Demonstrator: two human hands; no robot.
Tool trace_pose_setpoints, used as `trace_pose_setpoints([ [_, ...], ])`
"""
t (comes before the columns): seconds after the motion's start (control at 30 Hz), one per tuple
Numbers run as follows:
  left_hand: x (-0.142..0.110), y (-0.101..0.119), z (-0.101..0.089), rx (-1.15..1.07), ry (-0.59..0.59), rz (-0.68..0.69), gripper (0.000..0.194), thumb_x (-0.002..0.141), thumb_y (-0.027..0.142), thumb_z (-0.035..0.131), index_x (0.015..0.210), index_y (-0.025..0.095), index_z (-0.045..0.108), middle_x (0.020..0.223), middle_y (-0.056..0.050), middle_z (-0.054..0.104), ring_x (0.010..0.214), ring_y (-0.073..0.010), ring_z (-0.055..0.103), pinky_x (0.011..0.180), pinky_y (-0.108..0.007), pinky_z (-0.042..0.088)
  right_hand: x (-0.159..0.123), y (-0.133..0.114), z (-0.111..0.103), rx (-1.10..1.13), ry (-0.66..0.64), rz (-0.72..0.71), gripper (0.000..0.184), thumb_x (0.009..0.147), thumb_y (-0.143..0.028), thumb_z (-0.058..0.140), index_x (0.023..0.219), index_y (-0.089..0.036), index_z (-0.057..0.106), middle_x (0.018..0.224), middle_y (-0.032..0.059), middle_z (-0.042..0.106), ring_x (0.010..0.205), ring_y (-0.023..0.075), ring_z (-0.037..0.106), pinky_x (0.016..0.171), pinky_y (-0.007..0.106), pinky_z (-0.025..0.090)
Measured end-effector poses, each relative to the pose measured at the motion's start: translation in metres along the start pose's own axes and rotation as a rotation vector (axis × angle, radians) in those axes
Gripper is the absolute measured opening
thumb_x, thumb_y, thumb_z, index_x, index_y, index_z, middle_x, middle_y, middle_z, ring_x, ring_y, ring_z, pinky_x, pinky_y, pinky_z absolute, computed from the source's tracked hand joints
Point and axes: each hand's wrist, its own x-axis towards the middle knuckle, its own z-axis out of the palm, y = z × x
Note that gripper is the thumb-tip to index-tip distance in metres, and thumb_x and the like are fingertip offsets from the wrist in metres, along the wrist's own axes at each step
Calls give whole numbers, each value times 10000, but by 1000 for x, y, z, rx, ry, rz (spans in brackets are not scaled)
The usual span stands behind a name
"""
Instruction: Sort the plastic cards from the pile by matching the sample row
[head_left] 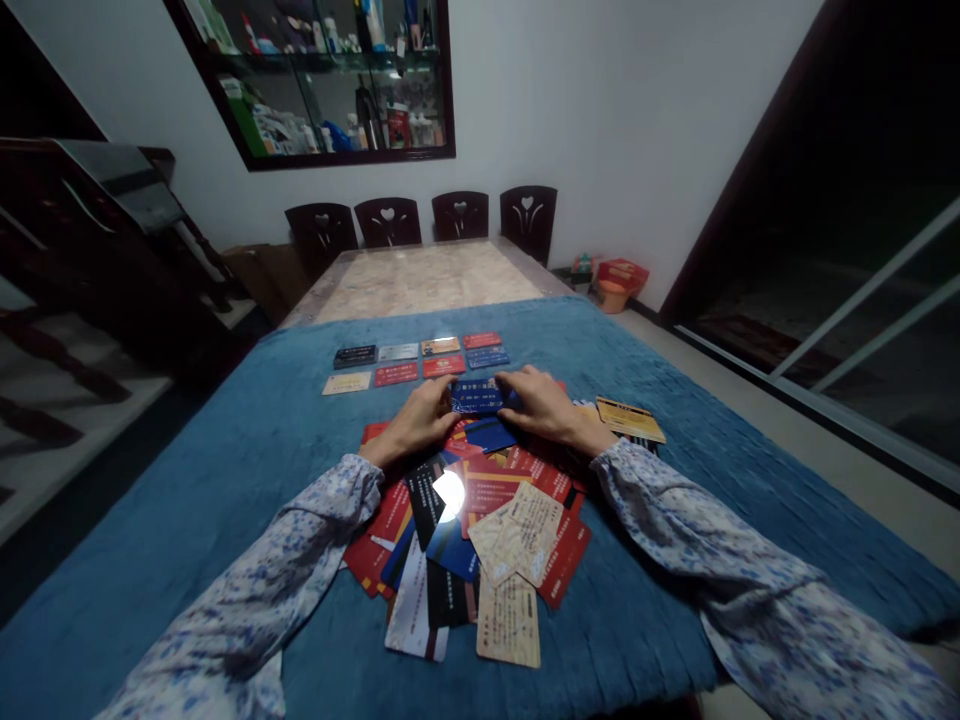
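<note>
Between both hands is a blue card [478, 396] with pale printing, tilted up above the pile. My left hand [426, 412] pinches its left end, and my right hand [541, 404] grips its right end. Below lies a loose heap of cards [495, 500] in red, black, blue, white and beige, overlapping at many angles. Another blue card [489, 434] with a dark stripe rests just under the held one. Beyond the hands, several cards are laid out in rows, among them a black card [355, 356], a red card [395, 373] and a beige card [346, 383].
A blue cloth [300, 480] covers the near part of the table; its far part shows a bare stone-like top [427, 275]. A yellow card [631, 418] lies right of the heap. Dark chairs [387, 222] line the far end, below a wall cabinet [337, 100].
</note>
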Motion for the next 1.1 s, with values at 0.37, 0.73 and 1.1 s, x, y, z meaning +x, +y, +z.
trace_pose_setpoints([
  [0.37, 9, -3, -9, 18, -99, 25, 410, 789, 211, 753, 1177, 173, 626, 1233, -127, 650, 1151, -281, 620, 1025, -443, 511, 9, 11, -10, -10, -89, -29, 438, 858, -312, 725, 1265, -159, 670, 1114, 128, 736, 1007, 269, 595, 852, 371, 451],
  [0.73, 38, -11, -3, 53, -78, 2, 344, 751, 228, 765, 1066, 174, 636, 1040, -67, 628, 992, -245, 602, 923, -403, 516, 37, 38, -25, 64, -141, -57, 357, 810, -265, 721, 1155, -172, 727, 1008, 78, 763, 930, 224, 659, 807, 308, 457],
  [1.1, 72, -30, 10, 86, -67, -43, 382, 754, 259, 766, 1108, 172, 653, 1067, -78, 612, 1039, -265, 599, 968, -424, 513, 66, 63, -32, 137, -210, -9, 447, 764, -283, 744, 1188, -139, 736, 1062, 87, 779, 921, 232, 698, 809, 293, 491],
])
